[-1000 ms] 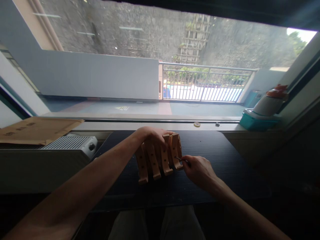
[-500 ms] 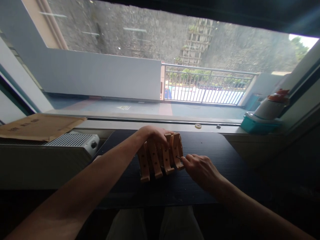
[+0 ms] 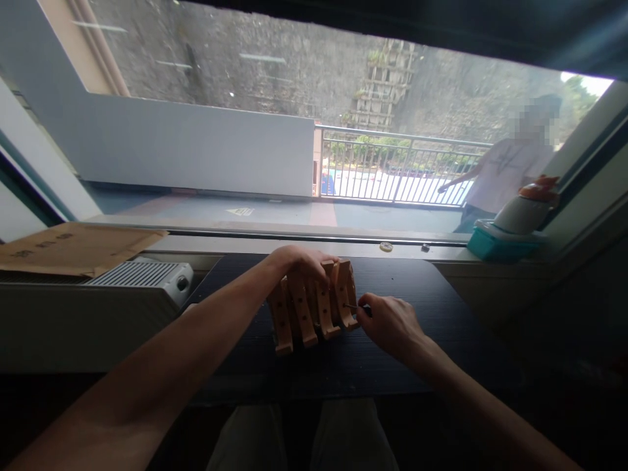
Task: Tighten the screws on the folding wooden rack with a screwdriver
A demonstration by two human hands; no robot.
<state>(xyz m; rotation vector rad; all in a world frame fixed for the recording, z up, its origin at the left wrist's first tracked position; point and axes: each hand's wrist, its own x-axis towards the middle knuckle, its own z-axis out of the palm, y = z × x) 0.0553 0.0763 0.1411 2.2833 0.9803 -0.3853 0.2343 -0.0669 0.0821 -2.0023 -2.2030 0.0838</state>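
On the dark table stands a wooden piece (image 3: pixel 303 314) made of several upright slats with hooked lower ends and dark holes. My left hand (image 3: pixel 310 264) reaches over its top, fingers bent down and closed around the upper part; some fingertips are hidden behind the slats. Closed around the dark handle of a small screwdriver (image 3: pixel 350 306), my right hand (image 3: pixel 390 323) is beside the rightmost slat. The screwdriver's thin shaft points left, its tip at a hole in that slat.
The dark table (image 3: pixel 412 353) meets a windowsill with a tape roll (image 3: pixel 386 246), a small metal object (image 3: pixel 425 248), and a teal box (image 3: pixel 505 243) under a white bottle (image 3: pixel 523 210). A cardboard sheet (image 3: pixel 73 248) lies on the radiator (image 3: pixel 152 278) at left. A person (image 3: pixel 510 173) is outside the window.
My right hand has drawn back slightly and turned, showing more of the screwdriver's shaft. My left hand keeps its hold. A person has appeared outside at the right.
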